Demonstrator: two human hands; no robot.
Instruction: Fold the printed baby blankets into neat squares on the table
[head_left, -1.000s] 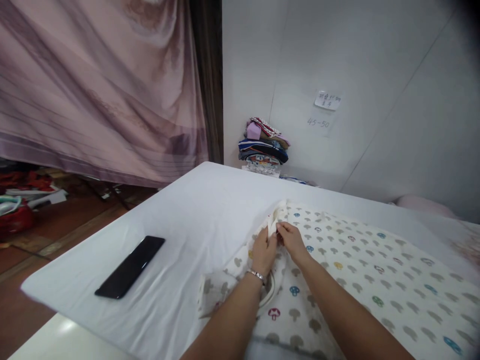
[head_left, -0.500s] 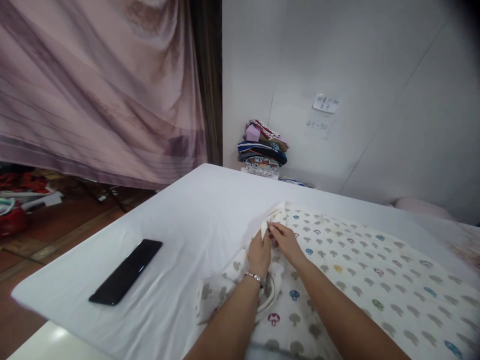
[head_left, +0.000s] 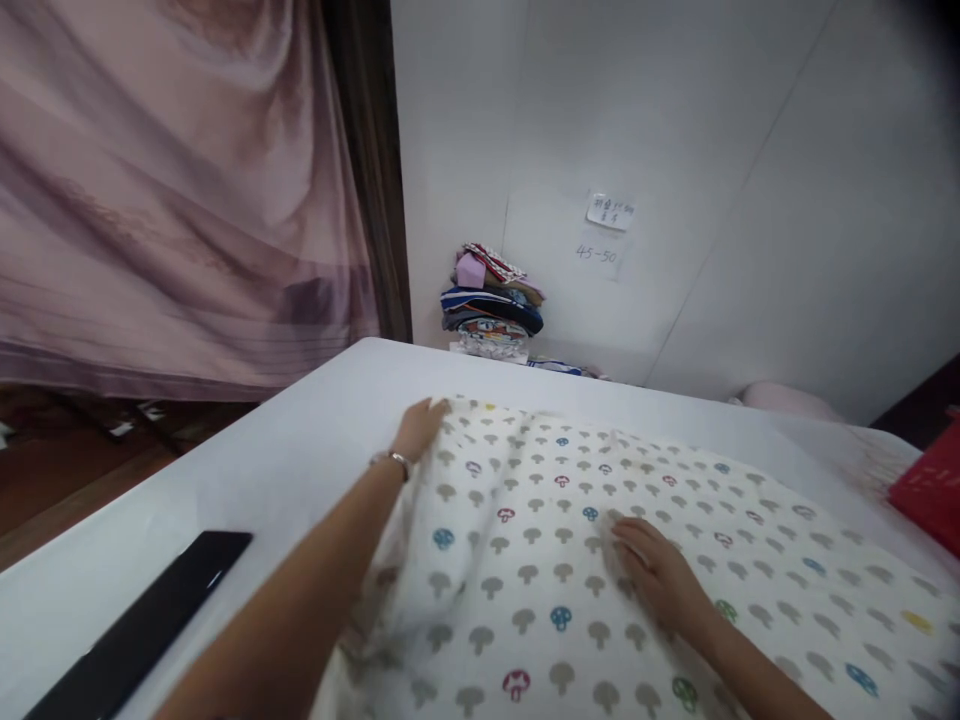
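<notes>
A white cloth (head_left: 532,570) printed with grey and coloured mushrooms is spread over the white table. At its far left corner, my left hand (head_left: 420,428) is closed on the edge, a silver bracelet on its wrist. My right hand (head_left: 661,572) is low over the middle of the cloth, fingers bent and drawn together on a raised fold at their tips. Along the near left side the fabric is bunched and blurred, partly behind my left forearm.
A flat black object (head_left: 142,630) lies on the table (head_left: 307,440) at left. Folded fabrics (head_left: 491,300) are stacked beyond the far edge by the wall. A pink curtain (head_left: 165,200) hangs at left; a red item (head_left: 934,485) is at far right.
My hands were together at a white hem and are now apart, left hand farther left, right hand nearer. The bunched left part of the cloth is now spread out flatter. The view has shifted right.
</notes>
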